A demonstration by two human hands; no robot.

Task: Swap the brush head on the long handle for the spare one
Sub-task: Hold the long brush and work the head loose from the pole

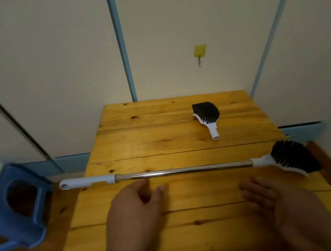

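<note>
Wooden table (162,138): pine planks, against pale wall.
Long handle (180,170): steel shaft, white grip at left end, lying crosswise on table.
Brush head (291,157): black bristles, attached at right end of handle.
Spare brush head (207,116): loose, farther back on table, socket toward viewer.
Left hand (135,214): fingers spread, empty, fingertips just beside shaft.
Right hand (281,204): palm up, empty, near attached head.
Blue stool (10,206): on floor, left of table.

Black-bristled white spare head (207,116), honey-yellow knotty table (141,142), blue stool (10,206).
</note>
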